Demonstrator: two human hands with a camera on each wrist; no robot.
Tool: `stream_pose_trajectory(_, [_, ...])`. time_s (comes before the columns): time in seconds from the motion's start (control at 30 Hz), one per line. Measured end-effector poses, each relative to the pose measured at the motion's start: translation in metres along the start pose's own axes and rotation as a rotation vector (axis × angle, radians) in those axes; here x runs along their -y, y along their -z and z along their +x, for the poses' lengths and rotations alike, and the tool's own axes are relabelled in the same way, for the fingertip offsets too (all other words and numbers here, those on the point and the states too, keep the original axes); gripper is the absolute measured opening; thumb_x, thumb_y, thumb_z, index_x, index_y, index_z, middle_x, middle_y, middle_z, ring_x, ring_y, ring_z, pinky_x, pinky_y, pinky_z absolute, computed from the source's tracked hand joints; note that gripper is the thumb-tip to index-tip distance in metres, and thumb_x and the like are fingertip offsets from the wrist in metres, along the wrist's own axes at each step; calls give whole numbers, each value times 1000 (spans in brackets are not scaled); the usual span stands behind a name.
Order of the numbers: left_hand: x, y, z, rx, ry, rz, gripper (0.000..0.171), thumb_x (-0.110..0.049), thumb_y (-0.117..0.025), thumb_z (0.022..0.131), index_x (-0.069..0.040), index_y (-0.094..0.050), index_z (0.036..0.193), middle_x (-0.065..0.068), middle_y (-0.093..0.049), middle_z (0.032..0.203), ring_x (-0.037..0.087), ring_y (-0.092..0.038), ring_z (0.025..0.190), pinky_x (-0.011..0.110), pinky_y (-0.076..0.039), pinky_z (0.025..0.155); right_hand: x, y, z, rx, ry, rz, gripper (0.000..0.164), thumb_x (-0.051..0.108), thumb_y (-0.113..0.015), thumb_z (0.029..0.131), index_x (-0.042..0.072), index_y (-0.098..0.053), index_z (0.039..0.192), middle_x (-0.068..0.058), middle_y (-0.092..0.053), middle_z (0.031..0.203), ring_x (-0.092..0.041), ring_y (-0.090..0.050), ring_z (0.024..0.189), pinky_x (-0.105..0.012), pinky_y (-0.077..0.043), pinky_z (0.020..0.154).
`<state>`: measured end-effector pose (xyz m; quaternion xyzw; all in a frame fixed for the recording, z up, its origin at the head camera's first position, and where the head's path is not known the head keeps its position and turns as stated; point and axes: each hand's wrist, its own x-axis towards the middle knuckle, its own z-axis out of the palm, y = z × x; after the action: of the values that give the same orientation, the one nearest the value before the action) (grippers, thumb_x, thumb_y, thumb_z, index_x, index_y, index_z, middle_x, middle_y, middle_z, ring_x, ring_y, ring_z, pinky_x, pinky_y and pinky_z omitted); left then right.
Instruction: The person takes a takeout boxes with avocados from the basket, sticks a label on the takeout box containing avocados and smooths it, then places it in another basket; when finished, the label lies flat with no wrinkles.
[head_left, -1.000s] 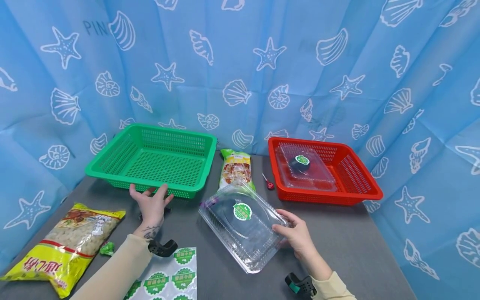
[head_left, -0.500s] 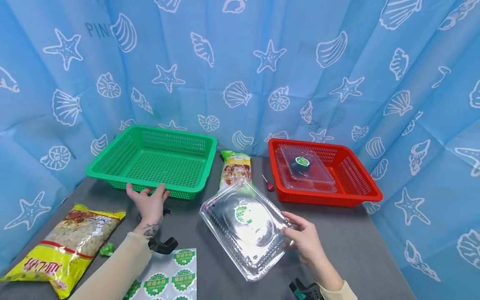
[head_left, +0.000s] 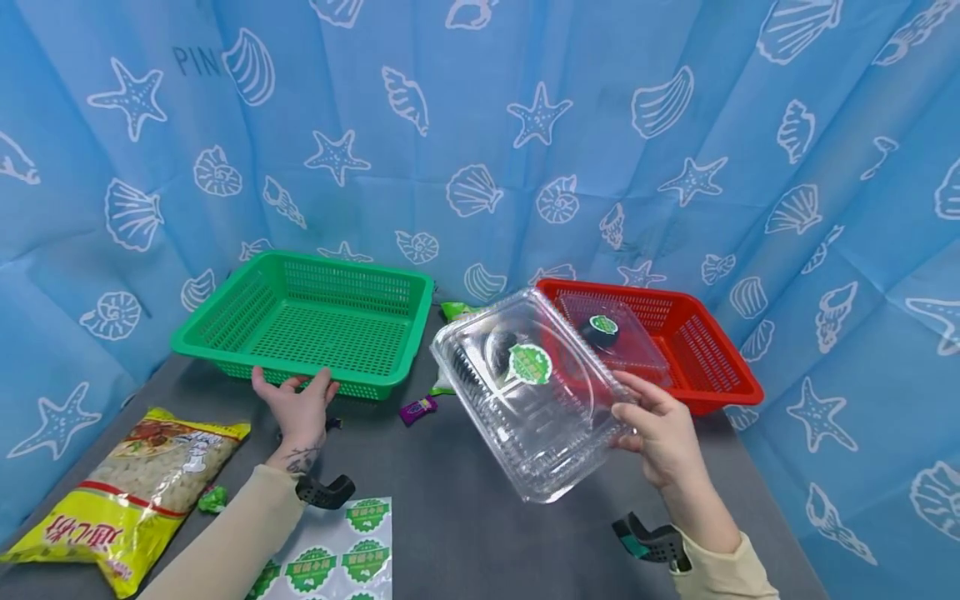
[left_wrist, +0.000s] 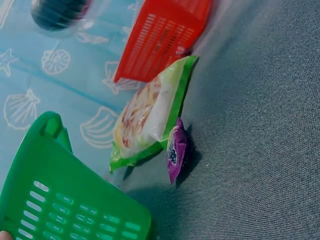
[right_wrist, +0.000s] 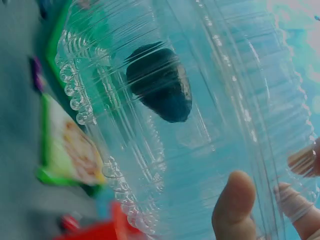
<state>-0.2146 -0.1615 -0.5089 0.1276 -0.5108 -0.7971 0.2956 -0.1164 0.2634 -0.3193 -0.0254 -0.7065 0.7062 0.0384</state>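
Note:
My right hand pinches the right edge of a clear plastic clamshell box, held tilted above the table, with a green-and-white sticker on it. A dark oval object shows through the box in the right wrist view, along with my thumb. At the front of the green basket, my left hand touches the rim with spread fingers; one fingertip shows in the left wrist view's lower corner. In the red basket lies another clear stickered box with something dark inside.
At the left lies a yellow bag of pasta beside a green-wrapped candy. A sheet of green stickers is at the front. A purple candy sits near a green-edged food bag. A shell-patterned curtain hangs behind.
My right hand has lifted the box and carried it rightward, so it now overlaps the red basket in view. The purple candy is uncovered. The left hand has barely shifted.

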Motion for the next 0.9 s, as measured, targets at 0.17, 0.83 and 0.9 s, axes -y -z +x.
stream_pose_trajectory(0.17, [3,0,1,12,-12,4,99,-22,-73,69,-49,1,128,11,-36,91,35,-55,71,39,-51,72,20,31,28,-123,62,110,37,5,-60,80,9,-55,117,-2,-57,94,-12,-60,70,-32,-52,52])
stream_pose_trajectory(0.83, [-3,-1,-3,6,-28,-39,100,-16,-73,69,-49,-1,129,11,-36,85,31,-53,66,42,-51,70,3,186,109,-635,0,320,39,-2,-53,76,15,-62,110,5,-41,109,-12,-45,82,-30,-50,41])
stream_pose_trajectory(0.9, [-4,-2,-5,11,-25,-38,99,-16,-73,70,-48,0,129,11,-36,84,31,-53,65,41,-51,71,-1,191,108,-675,-3,302,39,-2,-52,76,15,-62,109,5,-42,111,-12,-47,81,-30,-49,40])
